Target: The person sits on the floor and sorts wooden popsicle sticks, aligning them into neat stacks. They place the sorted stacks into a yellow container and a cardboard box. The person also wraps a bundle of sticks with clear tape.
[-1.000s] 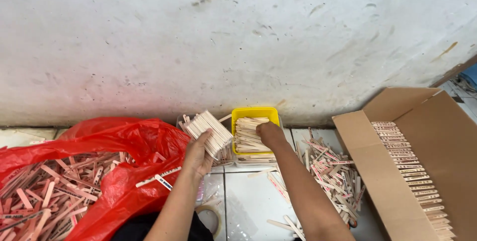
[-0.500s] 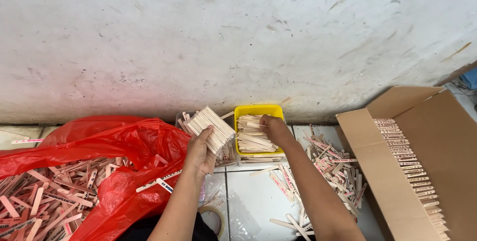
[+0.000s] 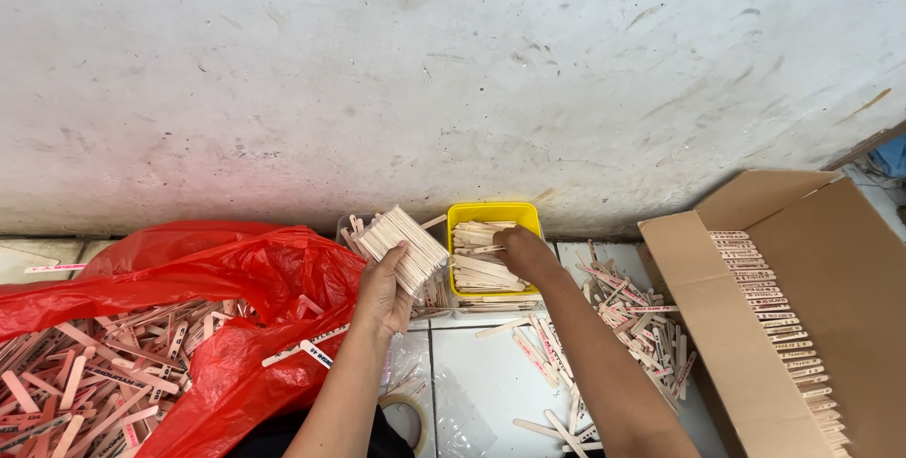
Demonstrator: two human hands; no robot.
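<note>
While my left hand point(image 3: 382, 288) keeps clenching the thick bundle of pale flat wooden sticks point(image 3: 404, 249), my right hand point(image 3: 525, 254) has now moved deeper into the small yellow plastic tub point(image 3: 491, 214) just beside that grip. Its fingers curl on loose sticks point(image 3: 479, 269) there; whether they grasp any, I cannot tell.

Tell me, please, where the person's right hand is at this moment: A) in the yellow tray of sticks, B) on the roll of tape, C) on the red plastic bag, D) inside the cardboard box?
A: the right hand reaches into the yellow tray, its fingers among the wooden sticks lying there.
</note>
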